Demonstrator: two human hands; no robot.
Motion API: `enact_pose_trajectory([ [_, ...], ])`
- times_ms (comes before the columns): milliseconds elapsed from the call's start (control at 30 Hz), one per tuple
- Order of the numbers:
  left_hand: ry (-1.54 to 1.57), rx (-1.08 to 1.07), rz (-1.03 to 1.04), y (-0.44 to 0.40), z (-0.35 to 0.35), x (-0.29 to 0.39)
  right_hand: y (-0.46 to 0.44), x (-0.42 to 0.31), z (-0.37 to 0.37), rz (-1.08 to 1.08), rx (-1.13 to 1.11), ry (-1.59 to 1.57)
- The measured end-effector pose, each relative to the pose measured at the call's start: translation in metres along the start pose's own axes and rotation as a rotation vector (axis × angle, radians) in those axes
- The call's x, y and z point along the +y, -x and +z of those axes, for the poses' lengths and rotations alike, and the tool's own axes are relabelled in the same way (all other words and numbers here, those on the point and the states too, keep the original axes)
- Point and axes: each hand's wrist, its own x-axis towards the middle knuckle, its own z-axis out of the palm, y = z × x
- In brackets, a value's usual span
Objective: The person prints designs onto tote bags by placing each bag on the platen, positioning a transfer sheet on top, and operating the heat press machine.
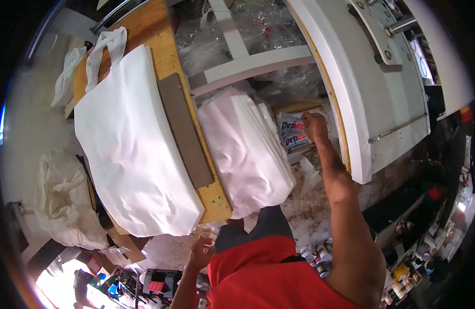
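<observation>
My right hand (315,126) is closed in a fist against the right side of a printed plastic packet (294,129) with blue and red lettering. What its fingers hold, if anything, is hidden. Low beside my body, my left hand (201,253) hangs with loosely bent fingers apart, holding nothing that I can see. A thin yellow loop (207,234) shows just above it. White cloth bags (134,144) with handles lie stacked on the yellow wooden board (219,198). Another pile of white bags (247,154) sits between that board and the packet.
A brown flat strip (186,131) lies along the board beside the bags. The white machine frame (345,92) rises on my right, and a white crossbar (253,67) spans ahead over clear plastic wrap. A crumpled pale plastic bag (67,201) is at left. Small bottles (320,255) stand below.
</observation>
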Motion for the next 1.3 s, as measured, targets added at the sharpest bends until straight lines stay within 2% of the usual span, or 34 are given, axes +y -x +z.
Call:
enact_pose_trajectory([
  [67, 0.038, -0.002, -0.047, 0.005, 0.001, -0.013, -0.001, 0.004, 0.002, -0.026, -0.017, 0.054],
  [133, 0.018, 0.003, -0.022, 0.008, -0.002, -0.019, -0.001, 0.008, 0.012, -0.256, 0.296, 0.099],
  [167, 0.017, 0.002, -0.021, 0.01, -0.004, -0.021, 0.003, 0.01, 0.015, -0.254, 0.297, 0.099],
  [233, -0.019, 0.026, 0.084, 0.009, -0.008, -0.016, 0.014, 0.002, 0.002, 0.004, 0.107, 0.024],
  [300, -0.102, 0.023, 0.175, 0.01, -0.014, 0.002, 0.049, -0.02, -0.018, -0.025, 0.195, 0.075],
  [333, -0.185, 0.021, 0.252, 0.007, -0.016, 0.014, 0.076, -0.033, -0.027, -0.047, 0.315, 0.018],
  [367, -0.187, 0.017, 0.304, 0.004, -0.015, 0.022, 0.102, -0.053, -0.051, 0.06, 0.246, -0.059],
  [400, -0.151, -0.059, 0.334, 0.002, -0.013, 0.028, 0.133, -0.053, -0.055, -0.042, 0.306, 0.035],
  [433, -0.121, -0.138, 0.365, -0.003, -0.012, 0.038, 0.159, -0.089, -0.097, 0.101, 0.116, 0.023],
  [467, -0.131, -0.144, 0.423, -0.008, -0.016, 0.071, 0.191, -0.096, -0.1, 0.063, 0.212, -0.006],
  [500, -0.099, -0.213, 0.416, -0.004, -0.023, 0.118, 0.217, -0.127, -0.128, 0.127, 0.197, -0.189],
  [567, -0.085, -0.284, 0.44, 0.008, -0.033, 0.192, 0.262, -0.18, -0.162, 0.091, 0.179, -0.26],
  [633, -0.085, -0.022, 0.728, 0.016, -0.041, 0.239, 0.287, -0.219, -0.191, -0.091, -0.101, -0.306],
  [667, -0.093, -0.02, 0.76, 0.016, -0.05, 0.248, 0.292, -0.244, -0.208, -0.174, -0.216, -0.408],
  [733, 0.002, 0.007, 0.742, 0.021, -0.067, 0.258, 0.291, -0.289, -0.224, -0.185, -0.296, -0.505],
  [767, 0.094, -0.048, 0.724, 0.02, -0.081, 0.255, 0.286, -0.303, -0.227, -0.203, -0.281, -0.495],
  [800, 0.086, -0.132, 0.527, 0.023, -0.102, 0.255, 0.28, -0.319, -0.228, -0.245, -0.284, -0.535],
  [833, 0.141, -0.144, 0.506, 0.017, -0.12, 0.244, 0.274, -0.334, -0.228, -0.29, -0.299, -0.577],
  [867, 0.203, -0.149, 0.473, 0.01, -0.136, 0.226, 0.264, -0.35, -0.226, -0.217, -0.347, -0.587],
  [933, 0.133, 0.092, 0.558, 0.008, -0.178, 0.211, 0.248, -0.391, -0.242, -0.288, -0.356, -0.538],
  [1000, 0.15, 0.29, 0.499, 0.007, -0.224, 0.202, 0.221, -0.41, -0.234, -0.334, -0.386, -0.462],
  [1067, 0.196, 0.439, 0.538, -0.012, -0.263, 0.179, 0.191, -0.42, -0.223, -0.318, -0.34, -0.415],
  [1133, 0.274, 0.561, 0.525, -0.042, -0.291, 0.155, 0.166, -0.432, -0.205, -0.292, -0.082, -0.456],
  [1167, 0.247, 0.64, 0.498, -0.051, -0.3, 0.152, 0.154, -0.438, -0.194, -0.307, -0.095, -0.457],
  [1233, 0.176, 0.755, 0.43, -0.062, -0.316, 0.159, 0.131, -0.447, -0.169, -0.323, 0.194, -0.507],
  [1267, 0.177, 0.759, 0.426, -0.07, -0.321, 0.16, 0.125, -0.45, -0.153, -0.327, 0.19, -0.508],
  [1300, 0.157, 0.781, 0.419, -0.083, -0.324, 0.159, 0.118, -0.454, -0.138, -0.449, 0.369, -0.394],
])
